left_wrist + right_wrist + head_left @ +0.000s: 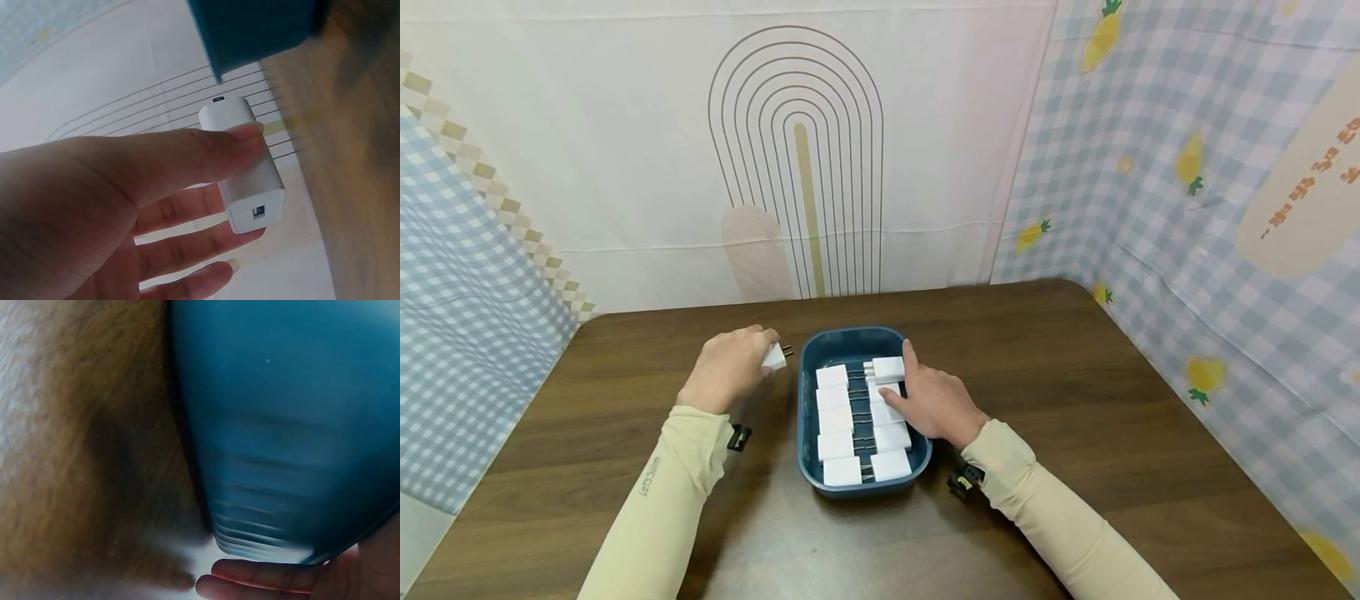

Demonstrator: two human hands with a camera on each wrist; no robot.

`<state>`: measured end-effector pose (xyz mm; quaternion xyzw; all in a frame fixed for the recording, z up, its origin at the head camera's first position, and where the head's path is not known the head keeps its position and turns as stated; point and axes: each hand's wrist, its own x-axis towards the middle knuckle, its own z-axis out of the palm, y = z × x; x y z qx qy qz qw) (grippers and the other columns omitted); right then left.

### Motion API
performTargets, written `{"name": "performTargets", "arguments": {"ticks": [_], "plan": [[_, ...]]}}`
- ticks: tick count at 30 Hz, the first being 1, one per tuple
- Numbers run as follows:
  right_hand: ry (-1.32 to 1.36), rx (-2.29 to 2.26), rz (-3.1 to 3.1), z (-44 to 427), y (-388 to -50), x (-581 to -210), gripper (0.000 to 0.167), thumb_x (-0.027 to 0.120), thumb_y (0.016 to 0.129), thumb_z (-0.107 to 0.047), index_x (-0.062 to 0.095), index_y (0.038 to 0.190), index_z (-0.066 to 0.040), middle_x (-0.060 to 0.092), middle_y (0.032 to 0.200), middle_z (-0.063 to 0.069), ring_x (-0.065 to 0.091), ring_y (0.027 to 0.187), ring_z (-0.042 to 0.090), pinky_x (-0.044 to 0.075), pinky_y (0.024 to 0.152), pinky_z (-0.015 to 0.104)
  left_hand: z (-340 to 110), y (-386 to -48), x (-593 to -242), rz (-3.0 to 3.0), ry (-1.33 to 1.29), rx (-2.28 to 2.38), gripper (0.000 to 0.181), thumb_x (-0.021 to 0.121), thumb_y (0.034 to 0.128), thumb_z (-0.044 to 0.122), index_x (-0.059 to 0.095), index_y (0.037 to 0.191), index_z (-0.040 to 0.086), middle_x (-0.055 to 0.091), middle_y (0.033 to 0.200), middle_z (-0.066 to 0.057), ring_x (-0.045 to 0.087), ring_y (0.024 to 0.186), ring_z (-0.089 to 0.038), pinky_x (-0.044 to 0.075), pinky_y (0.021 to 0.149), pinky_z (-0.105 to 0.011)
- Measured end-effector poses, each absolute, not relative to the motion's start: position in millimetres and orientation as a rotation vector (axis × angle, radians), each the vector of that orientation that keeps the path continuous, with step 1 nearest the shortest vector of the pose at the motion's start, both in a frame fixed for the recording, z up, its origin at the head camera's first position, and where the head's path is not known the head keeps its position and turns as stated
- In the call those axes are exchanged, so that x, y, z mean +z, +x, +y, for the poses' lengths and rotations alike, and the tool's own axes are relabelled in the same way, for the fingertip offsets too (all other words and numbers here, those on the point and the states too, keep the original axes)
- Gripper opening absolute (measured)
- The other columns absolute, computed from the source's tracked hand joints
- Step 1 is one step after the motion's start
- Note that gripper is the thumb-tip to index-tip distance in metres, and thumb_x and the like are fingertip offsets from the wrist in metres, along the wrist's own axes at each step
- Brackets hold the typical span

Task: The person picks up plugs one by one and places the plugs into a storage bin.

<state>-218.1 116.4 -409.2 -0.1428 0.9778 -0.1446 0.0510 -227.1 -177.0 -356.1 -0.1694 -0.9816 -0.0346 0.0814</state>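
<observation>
My left hand (730, 365) pinches a white plug charger (774, 357) left of a blue plastic basin (807, 454); its metal prongs point right. In the left wrist view the thumb lies across the charger (253, 187), and a small socket shows in its end face. My right hand (936, 402) holds the basin's right wall, thumb over the inside and fingers along the outside. Inside the basin, white chargers (837, 446) lie in two columns with prongs facing inward. One charger (888, 368) at the upper right sits by the right hand's fingers.
The basin stands on a dark wooden table (1060, 367). A white cloth (625, 125) with printed arches hangs behind it. Checked cloth with printed pineapples (1187, 158) hangs on the right, and more checked cloth (467, 292) on the left.
</observation>
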Motion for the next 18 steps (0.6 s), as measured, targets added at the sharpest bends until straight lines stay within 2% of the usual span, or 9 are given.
{"name": "performTargets", "arguments": {"ticks": [9,18], "plan": [[-0.439,-0.426,2.991,116.2,-217.2,-409.0,0.090,0.049,0.101,-0.055,0.010,0.161,0.001,0.063,0.137,0.022,0.068,0.116,0.029,0.057,0.094,0.046,-172.7,-218.5,-344.6,-2.921,-0.575,-0.115,0.034,0.079,0.0831,0.012,0.072,0.115,0.005,0.074,0.109,-0.012,0.070,0.086,-0.028,0.058,0.076,-0.047],[-0.443,-0.440,2.993,116.2,-217.5,-411.0,0.090,0.049,0.101,-0.054,0.011,0.161,0.001,0.061,0.140,0.022,0.067,0.118,0.029,0.056,0.096,0.046,-159.1,-205.3,-332.8,-2.923,-0.657,-0.168,0.035,0.078,0.0861,0.017,0.070,0.119,0.009,0.072,0.107,-0.007,0.067,0.087,-0.024,0.056,0.080,-0.044]]}}
